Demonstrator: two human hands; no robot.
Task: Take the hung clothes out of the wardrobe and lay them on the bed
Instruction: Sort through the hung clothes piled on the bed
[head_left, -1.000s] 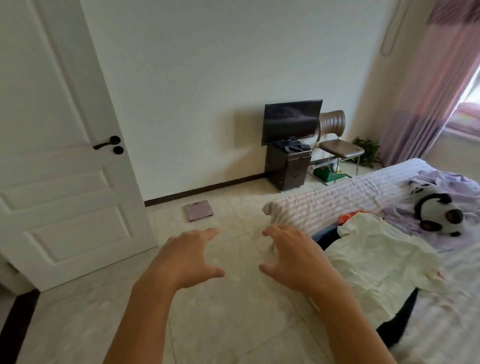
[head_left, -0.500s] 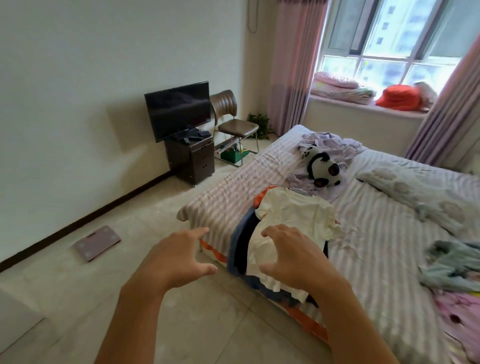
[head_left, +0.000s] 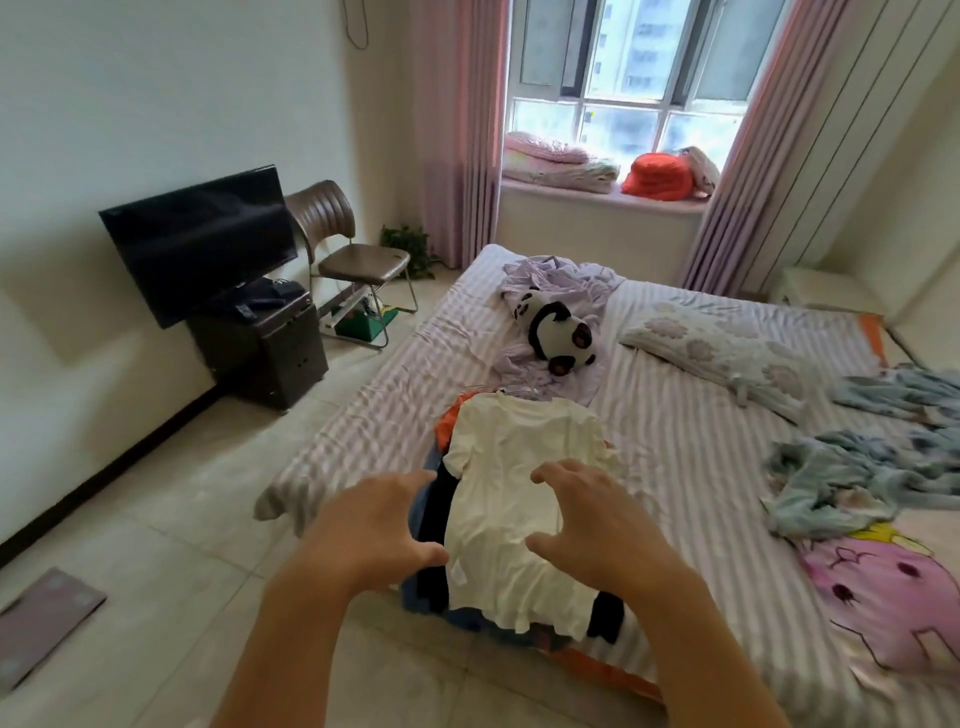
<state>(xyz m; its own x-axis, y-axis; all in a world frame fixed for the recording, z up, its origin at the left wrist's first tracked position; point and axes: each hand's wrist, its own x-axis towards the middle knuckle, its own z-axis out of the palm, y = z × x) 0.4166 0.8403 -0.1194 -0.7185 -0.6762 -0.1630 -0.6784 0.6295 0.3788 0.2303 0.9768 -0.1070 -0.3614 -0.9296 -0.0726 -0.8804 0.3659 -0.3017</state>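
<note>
A pile of clothes on hangers lies at the near edge of the striped bed (head_left: 691, 436). A cream T-shirt (head_left: 511, 499) is on top, with dark blue and orange garments under it. My left hand (head_left: 371, 525) hovers at the pile's left side, fingers spread and loosely bent, holding nothing. My right hand (head_left: 597, 514) hovers above the lower part of the cream T-shirt, fingers spread and empty. The wardrobe is out of view.
A panda plush (head_left: 558, 332) lies on a lilac sheet further up the bed, a pillow (head_left: 722, 348) and crumpled blue clothes (head_left: 852, 467) to the right. A TV (head_left: 200, 241) on a dark cabinet and a brown chair (head_left: 348, 249) stand left. A scale (head_left: 41, 618) lies on the floor.
The view has swung right from the door and wall to the bed and window. Both empty hands now hover over the clothes pile instead of the floor.
</note>
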